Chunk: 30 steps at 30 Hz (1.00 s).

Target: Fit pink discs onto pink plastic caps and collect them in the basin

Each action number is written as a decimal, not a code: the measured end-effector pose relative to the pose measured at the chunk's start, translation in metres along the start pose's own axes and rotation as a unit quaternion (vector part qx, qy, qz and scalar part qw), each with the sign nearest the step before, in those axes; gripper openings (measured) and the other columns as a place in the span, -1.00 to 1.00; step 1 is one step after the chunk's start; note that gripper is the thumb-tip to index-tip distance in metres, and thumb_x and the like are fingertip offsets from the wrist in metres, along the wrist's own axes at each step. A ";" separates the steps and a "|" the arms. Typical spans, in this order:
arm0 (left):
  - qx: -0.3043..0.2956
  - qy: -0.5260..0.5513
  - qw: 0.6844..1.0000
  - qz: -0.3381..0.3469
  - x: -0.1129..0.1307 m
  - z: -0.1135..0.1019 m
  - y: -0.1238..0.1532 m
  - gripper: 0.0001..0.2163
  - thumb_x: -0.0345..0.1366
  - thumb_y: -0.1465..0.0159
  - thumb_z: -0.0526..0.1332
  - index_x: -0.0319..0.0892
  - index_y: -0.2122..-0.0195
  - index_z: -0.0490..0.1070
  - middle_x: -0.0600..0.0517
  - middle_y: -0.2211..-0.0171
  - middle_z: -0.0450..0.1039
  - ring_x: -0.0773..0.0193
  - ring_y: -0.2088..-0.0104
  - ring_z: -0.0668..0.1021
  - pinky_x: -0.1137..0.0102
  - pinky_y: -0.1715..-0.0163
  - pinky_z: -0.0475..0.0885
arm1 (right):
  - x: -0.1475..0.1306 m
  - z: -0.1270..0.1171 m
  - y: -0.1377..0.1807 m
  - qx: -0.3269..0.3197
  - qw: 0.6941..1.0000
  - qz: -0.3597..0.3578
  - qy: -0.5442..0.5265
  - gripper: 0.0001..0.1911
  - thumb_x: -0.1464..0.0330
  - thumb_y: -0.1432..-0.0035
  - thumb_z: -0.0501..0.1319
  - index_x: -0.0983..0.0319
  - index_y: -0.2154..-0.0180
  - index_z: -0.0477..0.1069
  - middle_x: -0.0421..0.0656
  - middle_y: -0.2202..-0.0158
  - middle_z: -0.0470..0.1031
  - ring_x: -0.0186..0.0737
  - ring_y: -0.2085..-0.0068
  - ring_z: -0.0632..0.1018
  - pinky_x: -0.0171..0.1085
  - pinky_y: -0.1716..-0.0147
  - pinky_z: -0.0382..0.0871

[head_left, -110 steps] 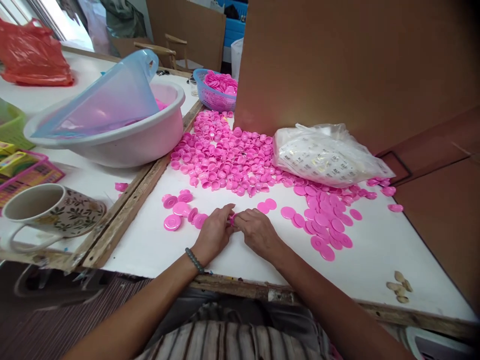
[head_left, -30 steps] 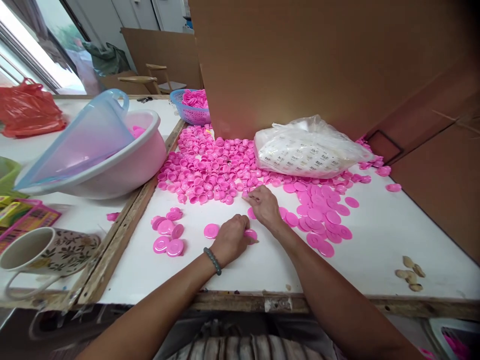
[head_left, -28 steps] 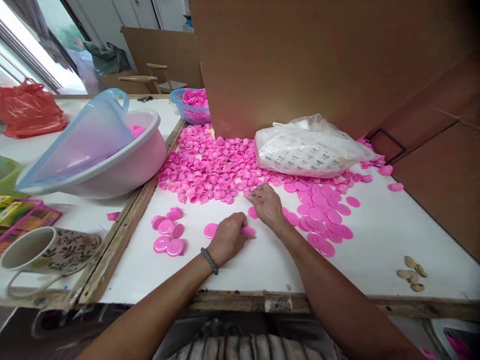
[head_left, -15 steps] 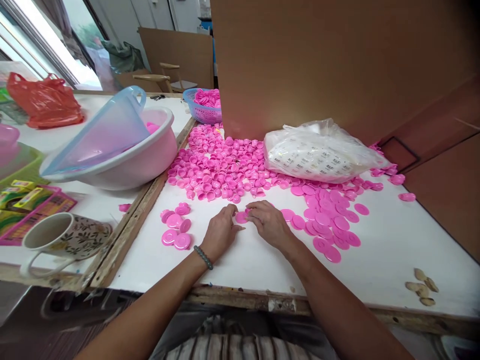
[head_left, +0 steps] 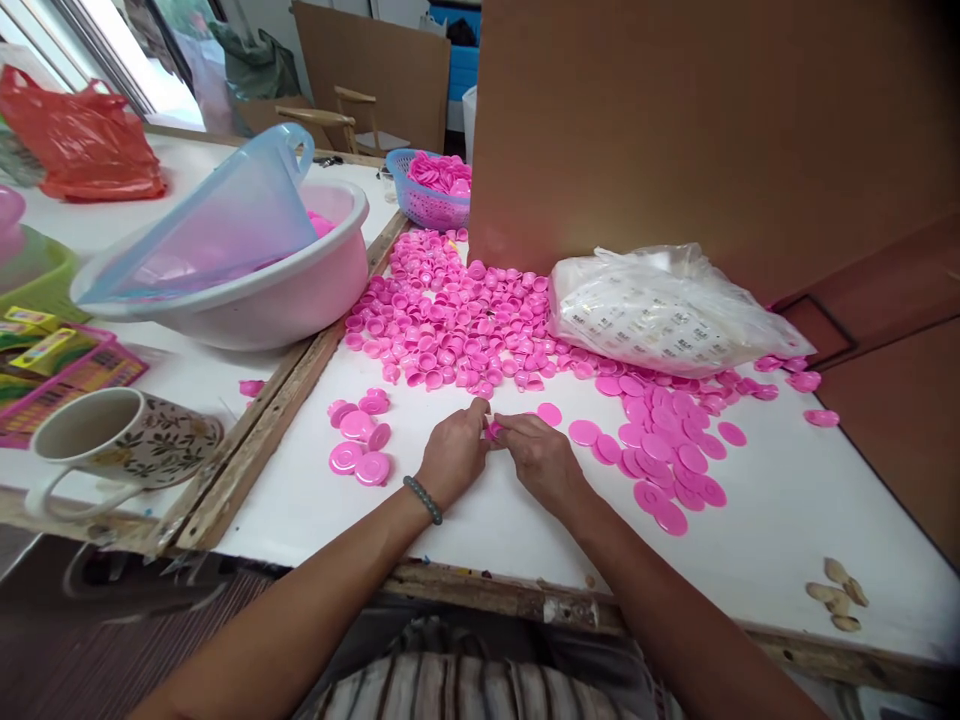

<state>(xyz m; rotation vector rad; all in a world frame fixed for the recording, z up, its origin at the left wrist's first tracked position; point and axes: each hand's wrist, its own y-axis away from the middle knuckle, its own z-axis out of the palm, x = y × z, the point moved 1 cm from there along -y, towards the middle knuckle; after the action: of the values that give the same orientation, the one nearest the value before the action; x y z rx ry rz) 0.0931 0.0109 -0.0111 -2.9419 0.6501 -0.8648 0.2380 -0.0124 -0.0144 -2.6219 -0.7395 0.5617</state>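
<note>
My left hand [head_left: 456, 452] and my right hand [head_left: 541, 458] meet above the white table, fingers closed around a small pink plastic disc [head_left: 493, 430]. Fingers cover most of that piece; whether a cup is with it, I cannot tell. Left of my hands lie several pink discs with raised round parts [head_left: 372, 467]. Flat pink discs [head_left: 660, 445] spread in an overlapping heap to the right, and a single flat disc [head_left: 549, 413] lies just behind my right hand. Beyond my hands is a broad pile of small pink toy cups [head_left: 450, 320].
A stuffed clear plastic bag [head_left: 675, 310] rests on the pile, against a tall cardboard panel [head_left: 675, 130]. Leftward, past a wooden strip [head_left: 262, 445], are a large basin [head_left: 300, 290], a floral mug [head_left: 112, 440] and a red bag [head_left: 90, 140]. Peanuts [head_left: 836, 595] lie near the right front.
My hands have come closer together, and the pink disc between them is now more covered by fingers. The camera view has shifted slightly.
</note>
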 end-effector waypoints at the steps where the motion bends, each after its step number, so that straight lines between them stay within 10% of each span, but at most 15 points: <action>1: -0.002 -0.004 1.000 0.003 0.000 0.001 0.001 -0.76 -0.43 -0.13 0.14 -0.15 0.18 0.15 0.05 0.37 0.42 0.26 0.35 0.48 0.44 0.43 0.30 | -0.001 0.000 0.001 0.000 1.000 0.002 0.006 -0.71 0.60 -0.12 0.00 0.25 0.33 0.46 -0.09 0.14 0.49 -0.19 0.14 0.45 -0.25 0.30 0.44; 13: 0.024 -0.027 0.999 0.018 -0.017 -0.016 0.010 -0.66 -0.31 -0.11 0.23 -0.17 0.10 0.19 -0.01 0.28 0.41 0.18 0.22 0.43 0.34 0.28 0.37 | -0.001 0.003 0.001 0.060 0.991 0.080 -0.089 -0.76 0.50 -0.14 0.05 0.21 0.32 0.49 -0.11 0.19 0.52 -0.21 0.15 0.50 -0.19 0.17 0.41; 21: -0.016 0.078 0.997 -0.007 -0.012 -0.020 0.012 -0.84 -0.29 -0.14 0.19 -0.14 0.25 0.33 0.06 0.40 0.46 0.29 0.38 0.49 0.44 0.39 0.34 | -0.005 0.009 -0.007 -0.010 0.858 0.322 -0.400 -0.82 0.27 -0.07 0.14 0.24 0.42 0.41 -0.23 0.51 0.46 -0.30 0.46 0.50 -0.31 0.46 0.42; 30: -0.093 0.136 0.974 -0.157 0.005 -0.029 -0.022 -0.79 -0.15 0.04 0.29 -0.19 0.57 0.38 0.10 0.68 0.38 0.35 0.59 0.42 0.50 0.57 0.25 | 0.004 -0.014 -0.004 -0.006 0.972 0.134 -0.192 -0.72 0.39 -0.17 0.07 0.20 0.08 0.38 -0.09 0.21 0.43 -0.23 0.22 0.46 -0.24 0.27 0.36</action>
<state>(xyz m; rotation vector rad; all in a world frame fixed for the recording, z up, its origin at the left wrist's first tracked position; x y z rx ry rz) 0.0902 0.0327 0.0189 -3.1789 0.2808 -1.3205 0.2461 -0.0100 -0.0015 -2.6725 -0.4909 1.1693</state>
